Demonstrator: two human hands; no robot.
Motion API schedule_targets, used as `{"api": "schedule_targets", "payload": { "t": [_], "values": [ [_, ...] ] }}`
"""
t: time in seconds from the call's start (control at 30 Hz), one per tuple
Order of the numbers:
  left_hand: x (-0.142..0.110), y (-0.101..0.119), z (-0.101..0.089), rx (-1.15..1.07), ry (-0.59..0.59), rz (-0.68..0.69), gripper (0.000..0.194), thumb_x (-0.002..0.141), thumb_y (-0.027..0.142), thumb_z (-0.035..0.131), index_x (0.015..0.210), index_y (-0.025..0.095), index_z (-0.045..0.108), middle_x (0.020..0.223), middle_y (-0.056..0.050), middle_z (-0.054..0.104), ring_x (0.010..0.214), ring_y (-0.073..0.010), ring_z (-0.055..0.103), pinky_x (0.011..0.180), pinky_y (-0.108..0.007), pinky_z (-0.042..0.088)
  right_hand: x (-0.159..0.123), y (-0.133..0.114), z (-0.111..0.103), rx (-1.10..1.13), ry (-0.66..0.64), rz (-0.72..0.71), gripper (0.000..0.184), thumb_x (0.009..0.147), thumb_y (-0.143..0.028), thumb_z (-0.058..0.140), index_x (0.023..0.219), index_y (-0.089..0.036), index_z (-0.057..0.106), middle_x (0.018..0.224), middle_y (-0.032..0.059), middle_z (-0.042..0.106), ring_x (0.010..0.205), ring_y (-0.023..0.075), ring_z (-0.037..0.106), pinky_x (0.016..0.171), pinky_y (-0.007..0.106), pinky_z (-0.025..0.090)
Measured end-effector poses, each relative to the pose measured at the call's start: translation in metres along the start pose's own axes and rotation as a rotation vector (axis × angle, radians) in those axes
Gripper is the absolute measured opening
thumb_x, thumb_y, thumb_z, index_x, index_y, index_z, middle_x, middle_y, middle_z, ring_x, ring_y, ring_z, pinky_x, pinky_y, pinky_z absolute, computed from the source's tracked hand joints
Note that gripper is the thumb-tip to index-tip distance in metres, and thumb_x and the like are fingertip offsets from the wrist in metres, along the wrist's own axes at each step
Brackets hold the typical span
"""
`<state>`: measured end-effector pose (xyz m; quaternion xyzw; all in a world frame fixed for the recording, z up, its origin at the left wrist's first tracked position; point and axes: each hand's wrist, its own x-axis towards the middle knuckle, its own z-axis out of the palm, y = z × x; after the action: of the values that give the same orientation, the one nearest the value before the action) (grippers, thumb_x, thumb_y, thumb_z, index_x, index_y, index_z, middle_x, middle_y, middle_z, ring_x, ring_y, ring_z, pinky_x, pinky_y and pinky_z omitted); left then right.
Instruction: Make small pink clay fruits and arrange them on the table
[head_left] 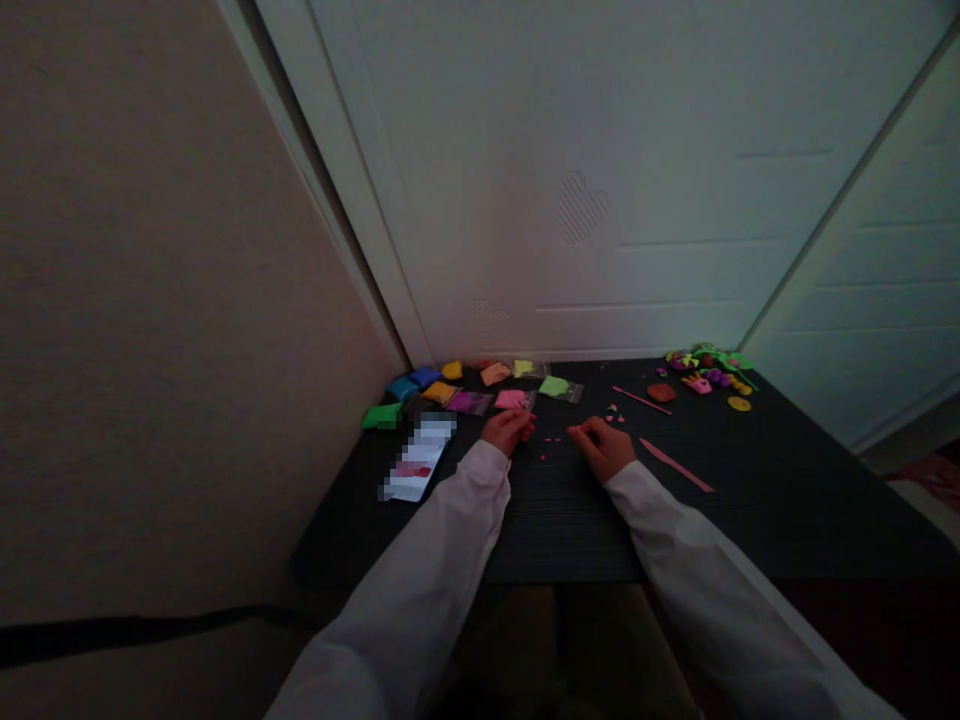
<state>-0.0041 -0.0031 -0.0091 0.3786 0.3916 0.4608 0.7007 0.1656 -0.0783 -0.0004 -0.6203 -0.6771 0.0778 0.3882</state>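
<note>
My left hand (508, 431) is over the dark table with its fingers curled together; what they hold, if anything, is too small to make out. To its right, my right hand (609, 453) has thumb and forefinger pinched, and its fingertips hide whatever may be between them. Between the hands lie a few tiny pink clay balls (547, 440). Just beyond the left hand is a packet of pink clay (511, 399). Small pink and green clay bits (613, 412) sit behind the right hand. A pink modelling knife (676, 466) lies to its right.
A lit phone (421, 458) lies at the left. Several clay packets, among them a green one (382, 416) and a light green one (555, 386), line the back. A thin pink stick (642, 401) and colourful clay shapes (705, 370) occupy the back right, against a white panel (645, 335).
</note>
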Motion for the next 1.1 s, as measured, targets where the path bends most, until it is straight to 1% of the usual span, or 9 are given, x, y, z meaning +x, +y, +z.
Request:
{"api": "schedule_targets", "payload": {
  "t": [0.1, 0.17, 0.27, 0.37, 0.5, 0.63, 0.77, 0.93, 1.1],
  "values": [
    [0.002, -0.002, 0.001, 0.0, 0.032, 0.009, 0.006, 0.064, 0.01, 0.06, 0.059, 0.008, 0.061, 0.046, -0.003, 0.055, 0.04, -0.0072, 0.046, 0.042, -0.021, 0.032, -0.001, -0.001, 0.002, -0.015, -0.022, -0.012, 0.038, 0.076, -0.052, 0.039, 0.056, -0.02, 0.045, 0.049, -0.0025, 0.048, 0.045, 0.0091, 0.044, 0.047, 0.022, 0.032],
    [0.003, -0.001, 0.002, -0.014, 0.052, 0.001, 0.006, 0.064, 0.009, 0.059, 0.058, 0.008, 0.06, 0.044, -0.003, 0.055, 0.039, -0.0072, 0.045, 0.041, -0.021, 0.032, -0.001, -0.001, 0.005, -0.027, -0.046, -0.032, 0.039, 0.075, -0.054, 0.039, 0.056, -0.02, 0.044, 0.048, -0.0028, 0.047, 0.045, 0.0093, 0.043, 0.047, 0.022, 0.031],
    [0.002, 0.003, 0.002, -0.062, 0.078, -0.031, 0.007, 0.065, 0.009, 0.057, 0.059, 0.009, 0.06, 0.045, -0.003, 0.055, 0.039, -0.0075, 0.046, 0.041, -0.02, 0.033, -0.001, -0.001, 0.008, -0.044, -0.078, -0.064, 0.038, 0.075, -0.053, 0.04, 0.059, -0.02, 0.046, 0.051, -0.0022, 0.049, 0.047, 0.0098, 0.044, 0.048, 0.022, 0.031],
    [-0.001, 0.009, 0.0, -0.141, 0.081, -0.08, 0.01, 0.069, 0.014, 0.054, 0.063, 0.009, 0.06, 0.05, -0.005, 0.057, 0.045, -0.0091, 0.051, 0.046, -0.021, 0.038, -0.001, 0.0, 0.009, -0.057, -0.101, -0.094, 0.035, 0.076, -0.051, 0.04, 0.064, -0.02, 0.051, 0.057, -0.0008, 0.053, 0.052, 0.0104, 0.047, 0.051, 0.022, 0.032],
    [-0.004, 0.017, -0.006, -0.252, 0.048, -0.139, 0.021, 0.076, 0.022, 0.046, 0.067, 0.009, 0.06, 0.058, -0.007, 0.06, 0.054, -0.0112, 0.055, 0.052, -0.023, 0.043, 0.001, 0.001, 0.008, -0.075, -0.131, -0.123, 0.034, 0.081, -0.046, 0.034, 0.071, -0.021, 0.055, 0.064, 0.0005, 0.058, 0.059, 0.0112, 0.052, 0.055, 0.022, 0.033],
    [-0.002, 0.019, -0.01, -0.328, 0.005, -0.178, 0.025, 0.077, 0.027, 0.044, 0.068, 0.01, 0.058, 0.061, -0.008, 0.06, 0.055, -0.0121, 0.055, 0.053, -0.025, 0.042, 0.001, 0.001, 0.006, -0.093, -0.137, -0.113, 0.04, 0.083, -0.044, 0.028, 0.062, -0.02, 0.052, 0.056, 0.0004, 0.054, 0.053, 0.0114, 0.049, 0.052, 0.023, 0.031],
    [0.001, 0.017, -0.014, -0.374, -0.046, -0.205, 0.025, 0.077, 0.03, 0.044, 0.072, 0.009, 0.059, 0.063, -0.008, 0.06, 0.056, -0.0129, 0.055, 0.053, -0.025, 0.042, -0.001, 0.001, 0.006, -0.073, -0.132, -0.101, 0.039, 0.08, -0.048, 0.034, 0.058, -0.02, 0.048, 0.052, -0.0009, 0.05, 0.049, 0.0106, 0.046, 0.05, 0.023, 0.03],
    [0.004, 0.016, -0.017, -0.399, -0.087, -0.225, 0.025, 0.076, 0.03, 0.046, 0.076, 0.009, 0.06, 0.064, -0.009, 0.06, 0.057, -0.0134, 0.055, 0.053, -0.026, 0.041, 0.0, 0.003, 0.008, -0.024, -0.111, -0.088, 0.032, 0.076, -0.048, 0.042, 0.068, -0.019, 0.054, 0.06, 0.0003, 0.056, 0.055, 0.0111, 0.05, 0.053, 0.022, 0.035],
    [0.006, 0.016, -0.018, -0.401, -0.094, -0.235, 0.025, 0.076, 0.03, 0.046, 0.077, 0.009, 0.059, 0.065, -0.009, 0.06, 0.058, -0.0136, 0.055, 0.054, -0.026, 0.042, 0.003, 0.006, 0.008, 0.014, -0.101, -0.105, 0.03, 0.081, -0.04, 0.037, 0.082, -0.019, 0.058, 0.075, 0.0023, 0.062, 0.066, 0.0118, 0.054, 0.061, 0.022, 0.037]
  ]
}}
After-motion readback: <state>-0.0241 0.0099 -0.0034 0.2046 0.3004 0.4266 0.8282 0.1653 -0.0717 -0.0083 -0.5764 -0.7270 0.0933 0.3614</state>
